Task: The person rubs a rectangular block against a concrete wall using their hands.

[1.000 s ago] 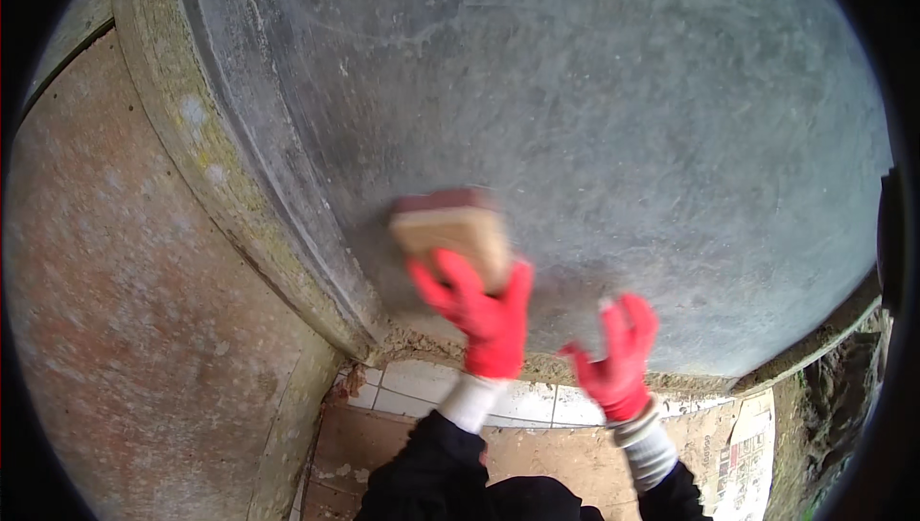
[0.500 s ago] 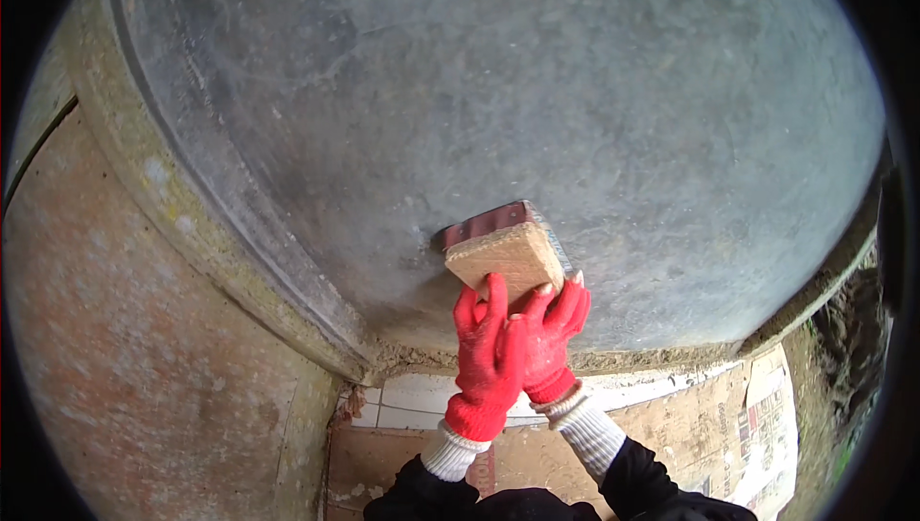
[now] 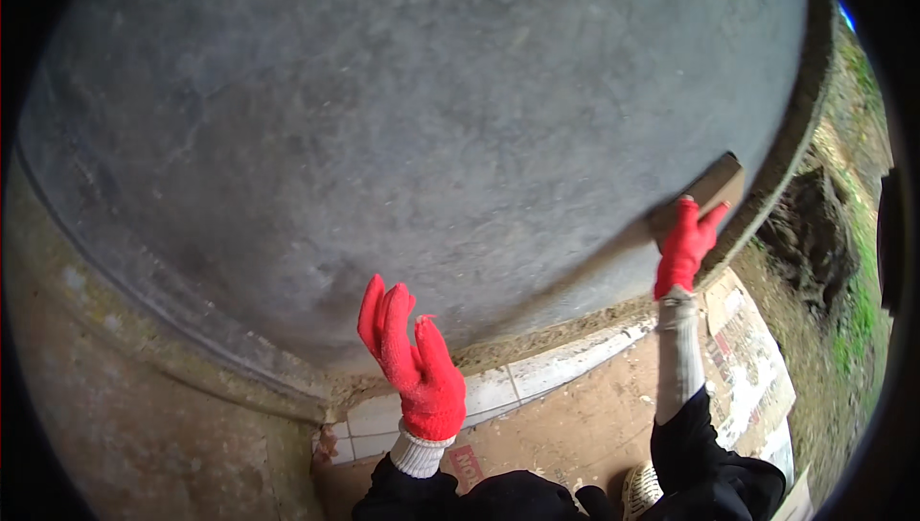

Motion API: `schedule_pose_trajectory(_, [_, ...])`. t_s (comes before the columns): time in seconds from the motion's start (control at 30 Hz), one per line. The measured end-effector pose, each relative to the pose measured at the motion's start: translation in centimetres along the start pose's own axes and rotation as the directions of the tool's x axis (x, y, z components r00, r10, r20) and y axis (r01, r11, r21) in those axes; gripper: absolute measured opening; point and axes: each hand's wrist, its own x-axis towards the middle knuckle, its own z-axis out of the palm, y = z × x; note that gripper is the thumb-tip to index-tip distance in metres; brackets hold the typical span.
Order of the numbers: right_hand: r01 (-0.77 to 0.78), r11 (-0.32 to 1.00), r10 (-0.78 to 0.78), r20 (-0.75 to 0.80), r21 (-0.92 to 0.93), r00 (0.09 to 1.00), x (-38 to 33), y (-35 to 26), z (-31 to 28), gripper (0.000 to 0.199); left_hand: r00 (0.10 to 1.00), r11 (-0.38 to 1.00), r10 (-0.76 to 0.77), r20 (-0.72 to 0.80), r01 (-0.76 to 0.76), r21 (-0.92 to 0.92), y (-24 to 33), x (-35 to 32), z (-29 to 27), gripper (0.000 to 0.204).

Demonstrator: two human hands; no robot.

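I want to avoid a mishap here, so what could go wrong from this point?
The brown block is close to the rough right rim of the grey surface, so it might catch or chip that edge. Only the right hand holds the block, while the left hand is open and away from it, so the block could twist or slip. The right hand's gloved fingers are also near the rim and might scrape it.

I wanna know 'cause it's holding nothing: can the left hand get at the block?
Probably not without shifting over: the left hand is open, well left of the block, which the right hand holds near the right edge of the grey surface. Nothing seems between them.
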Motion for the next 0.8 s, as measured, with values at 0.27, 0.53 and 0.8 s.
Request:
schedule_pose_trajectory(0.27, [0.908, 0.287, -0.921, 0.348, 0.305, 0.174, -11.3, -10.0, 5.7, 0.055, 0.901, 0.934, 0.356, -0.249, -0.355, 0.05, 0.6, 3.3, 3.2, 0.045])
schedule_pose_trajectory(0.53, [0.189, 0.975, -0.213, -0.242, -0.117, 0.947, 1.7, 0.1, 1.8, 0.084, 0.888, 0.881, 0.447, -0.112, -0.415, 0.228, 1.0, 5.7, -1.4, 0.04])
schedule_pose_trajectory(0.8, [0.686, 0.709, -0.703, 0.236, 0.161, 0.671, -8.8, -0.7, 1.7, 0.076, 0.428, 0.426, 0.745, 0.511, -0.895, 0.129, 6.3, 9.3, 10.0, 0.042])
